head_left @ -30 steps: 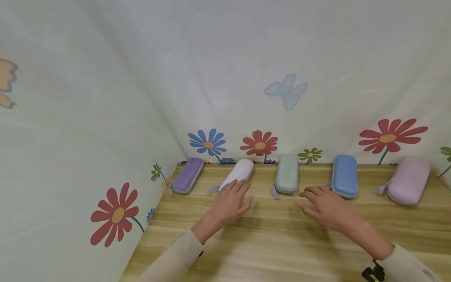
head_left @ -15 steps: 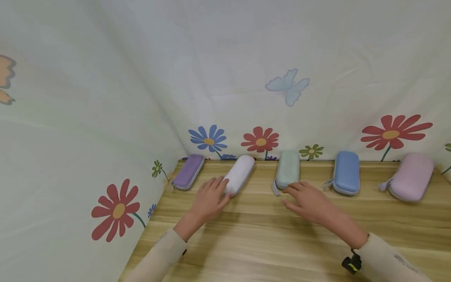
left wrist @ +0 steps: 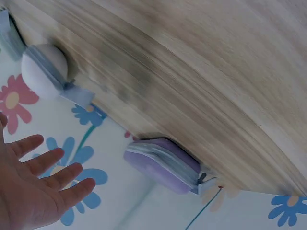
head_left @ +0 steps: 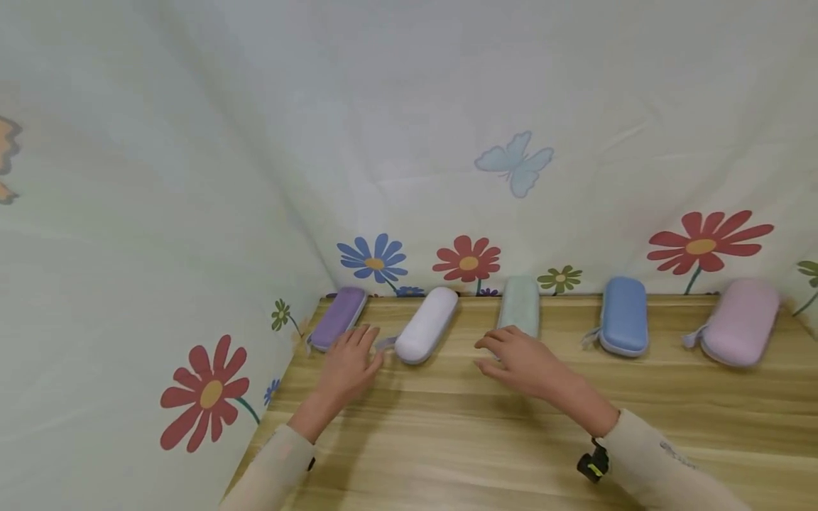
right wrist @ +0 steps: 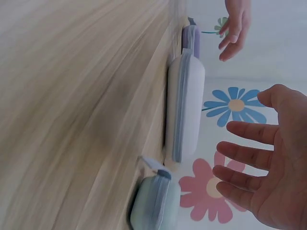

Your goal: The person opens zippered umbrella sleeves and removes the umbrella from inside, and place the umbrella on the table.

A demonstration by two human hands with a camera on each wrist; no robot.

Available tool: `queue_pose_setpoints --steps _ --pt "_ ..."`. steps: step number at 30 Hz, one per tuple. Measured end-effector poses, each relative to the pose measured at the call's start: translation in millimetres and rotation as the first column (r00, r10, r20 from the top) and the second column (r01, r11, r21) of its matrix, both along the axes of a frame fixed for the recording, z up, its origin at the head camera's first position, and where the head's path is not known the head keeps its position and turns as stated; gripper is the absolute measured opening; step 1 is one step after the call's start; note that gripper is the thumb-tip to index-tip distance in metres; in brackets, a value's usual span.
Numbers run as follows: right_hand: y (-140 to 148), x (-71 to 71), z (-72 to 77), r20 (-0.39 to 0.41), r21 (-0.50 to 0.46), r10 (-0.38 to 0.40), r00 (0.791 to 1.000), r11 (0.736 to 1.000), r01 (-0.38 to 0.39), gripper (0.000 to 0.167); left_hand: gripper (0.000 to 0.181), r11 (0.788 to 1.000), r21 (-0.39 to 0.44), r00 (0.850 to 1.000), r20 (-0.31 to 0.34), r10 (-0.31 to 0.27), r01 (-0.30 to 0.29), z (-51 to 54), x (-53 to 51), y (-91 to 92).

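Observation:
In the head view, my left hand (head_left: 344, 369) hovers by the near end of the purple case (head_left: 339, 317), fingers spread and holding nothing. The white case (head_left: 426, 325) lies just right of it. My right hand (head_left: 527, 363), empty with relaxed fingers, is over the near end of the pale green case (head_left: 520, 305) and covers part of it. The left wrist view shows the left palm (left wrist: 33, 191) apart from the purple case (left wrist: 163, 163). In the right wrist view the right hand's fingers (right wrist: 247, 155) are clear of the white case (right wrist: 186, 108) and the green case (right wrist: 156, 203).
A blue case (head_left: 625, 316) and a pink case (head_left: 741, 323) lie further right in the same row. The wooden table (head_left: 447, 440) ends at a wall covering (head_left: 409, 142) printed with flowers and a butterfly. A second covered wall stands at the left.
Both hands have moved left: the left hand from over the white case to the purple one, the right hand from beside the blue case to the green one. The cases lie as before.

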State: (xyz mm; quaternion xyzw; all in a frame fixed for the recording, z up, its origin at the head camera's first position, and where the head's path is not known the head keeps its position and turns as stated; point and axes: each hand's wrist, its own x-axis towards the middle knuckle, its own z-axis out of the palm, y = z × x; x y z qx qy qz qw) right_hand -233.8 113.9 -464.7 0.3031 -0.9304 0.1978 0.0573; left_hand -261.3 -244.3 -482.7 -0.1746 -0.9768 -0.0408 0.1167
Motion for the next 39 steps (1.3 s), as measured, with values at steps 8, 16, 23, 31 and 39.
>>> queue_pose_setpoints --steps 8,16,23,31,39 --pt "-28.0 -8.8 3.7 0.018 -0.001 0.038 0.999 0.999 -0.038 0.039 0.054 0.998 0.044 0.998 0.027 0.053 -0.054 -3.1 -17.4 -16.7" --pt "-56.0 -15.1 10.9 0.031 0.017 0.097 0.995 0.995 -0.097 0.041 0.053 0.988 0.095 0.993 0.024 0.117 -0.119 -4.6 -34.5 -39.6" --pt "-72.0 -18.0 13.4 0.047 -0.009 0.122 0.991 0.993 -0.121 0.037 0.057 0.974 0.09 0.978 0.05 0.202 -0.206 -5.2 -48.2 -60.3" --pt "-81.7 -15.6 11.0 0.028 -0.049 0.113 0.993 0.993 -0.112 0.035 0.058 0.964 0.115 0.968 0.104 0.228 -0.24 -14.3 -64.0 -67.7" --pt "-87.4 -15.8 7.8 0.036 -0.038 0.124 0.992 0.992 -0.123 0.034 0.06 0.952 0.117 0.951 0.159 0.265 -0.284 -20.2 -75.8 -72.8"
